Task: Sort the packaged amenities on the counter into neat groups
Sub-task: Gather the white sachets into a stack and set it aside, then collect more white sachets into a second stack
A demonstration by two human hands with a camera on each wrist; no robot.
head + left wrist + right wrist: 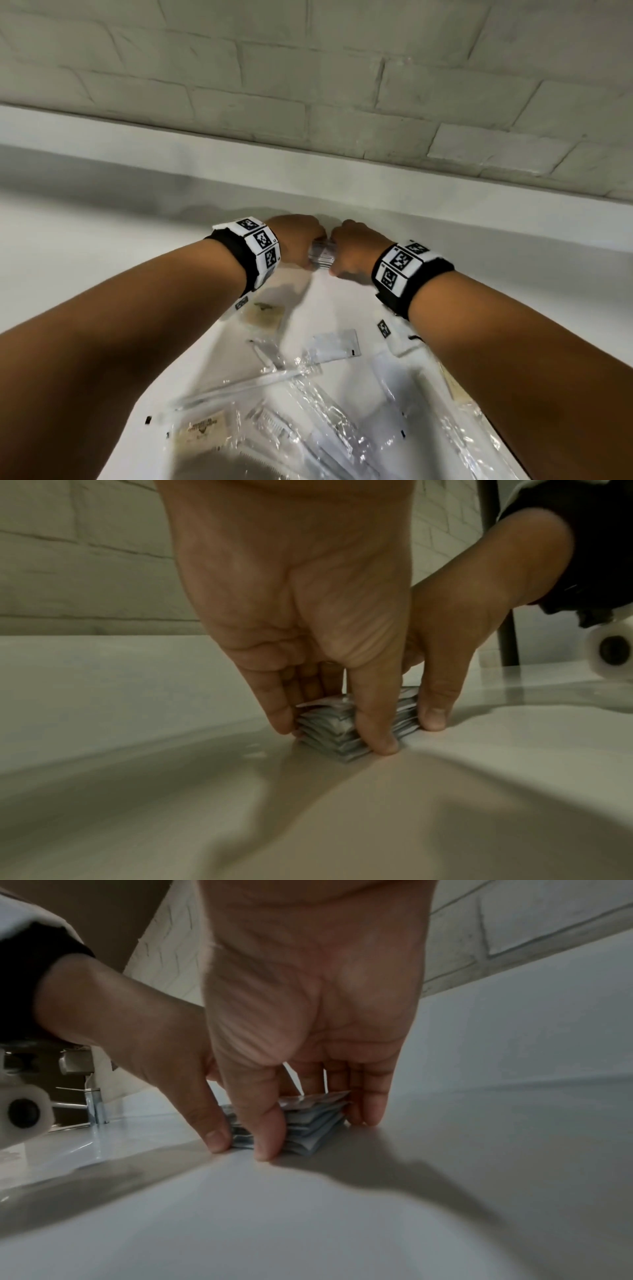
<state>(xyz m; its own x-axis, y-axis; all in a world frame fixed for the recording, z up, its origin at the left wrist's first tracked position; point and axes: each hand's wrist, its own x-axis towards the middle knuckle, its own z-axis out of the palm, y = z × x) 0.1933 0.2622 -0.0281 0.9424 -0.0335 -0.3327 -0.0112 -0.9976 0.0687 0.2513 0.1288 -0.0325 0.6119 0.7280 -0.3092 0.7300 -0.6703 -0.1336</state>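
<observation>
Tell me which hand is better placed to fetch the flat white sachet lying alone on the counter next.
Probably the right hand: the white sachet lies nearer its wrist. Both hands now pinch the sachet stack; the left hand could steady it.

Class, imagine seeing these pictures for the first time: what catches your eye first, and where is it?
Both hands, left hand and right hand, pinch a small stack of sachets standing on the white counter near the back wall. Nearer the camera lies a jumble of clear-wrapped amenities, unsorted.
</observation>
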